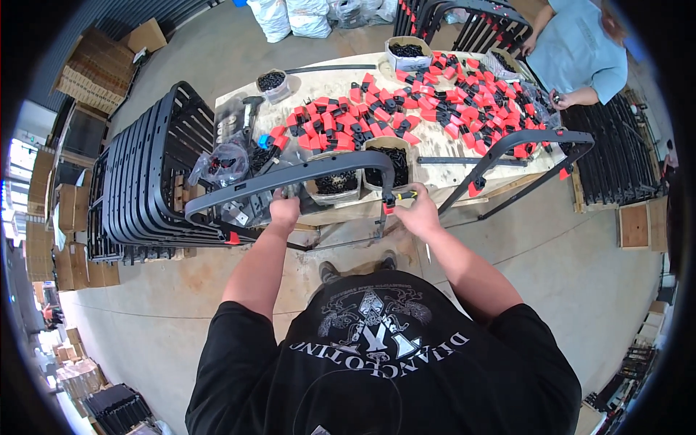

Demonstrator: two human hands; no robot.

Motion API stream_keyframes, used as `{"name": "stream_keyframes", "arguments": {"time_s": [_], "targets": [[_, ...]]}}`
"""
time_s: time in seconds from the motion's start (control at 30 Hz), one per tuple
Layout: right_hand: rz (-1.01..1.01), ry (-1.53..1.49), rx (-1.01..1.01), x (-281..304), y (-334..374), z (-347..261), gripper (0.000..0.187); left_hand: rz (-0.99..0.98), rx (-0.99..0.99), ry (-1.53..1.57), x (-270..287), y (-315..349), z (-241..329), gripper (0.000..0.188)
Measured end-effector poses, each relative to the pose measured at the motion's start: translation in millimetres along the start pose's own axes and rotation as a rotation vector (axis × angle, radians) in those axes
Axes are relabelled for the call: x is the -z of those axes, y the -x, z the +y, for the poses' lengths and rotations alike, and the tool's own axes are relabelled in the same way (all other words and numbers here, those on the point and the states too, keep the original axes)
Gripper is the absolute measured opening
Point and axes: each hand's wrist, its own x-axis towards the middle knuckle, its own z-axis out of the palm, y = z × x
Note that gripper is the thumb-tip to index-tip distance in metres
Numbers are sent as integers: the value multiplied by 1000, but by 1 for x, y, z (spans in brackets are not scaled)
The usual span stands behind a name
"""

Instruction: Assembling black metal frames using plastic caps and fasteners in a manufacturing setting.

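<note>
A black tubular frame (pixel 290 174) with rounded corners stands across the near table edge in front of me. My right hand (pixel 419 216) is closed on a tool with a yellow-and-black handle (pixel 406 195), beside the frame's right corner. A red-and-black plastic piece (pixel 388 206) sits on the frame's end there. Another red piece (pixel 232 238) is low on the frame's left side. My left hand (pixel 285 212) is under the top bar at the table edge, by loose dark metal parts; its fingertips are partly hidden. Boxes of small black parts (pixel 388 163) stand just beyond the bar.
Red-and-black plastic pieces (pixel 348 119) cover much of the table (pixel 312 80). A hammer (pixel 251 109) lies at the left. Stacked black frames (pixel 145 174) stand left of the table. A second frame (pixel 500 148) leans at the right, near a co-worker in a light-blue shirt (pixel 587 51).
</note>
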Motion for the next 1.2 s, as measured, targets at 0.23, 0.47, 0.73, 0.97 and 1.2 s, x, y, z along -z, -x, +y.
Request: {"name": "stream_keyframes", "arguments": {"time_s": [0.23, 0.47, 0.73, 0.97, 1.2], "targets": [[327, 9, -57, -25, -17, 26, 67, 12, -336, -265, 28, 42, -22, 63], [-209, 295, -255, 10, 9, 113, 66, -13, -1090, -253, 165, 166, 94, 32], [-769, -513, -300, -185, 23, -75, 42, 136, -1121, -434, 249, 79, 174, 29], [-421, -422, -259, -235, 7, -99, 39, 23, -1013, -570, 240, 71, 168, 27], [-194, -150, -133, -234, 53, -14, 40, -9, -1030, -573, 238, 66, 169, 28]]}}
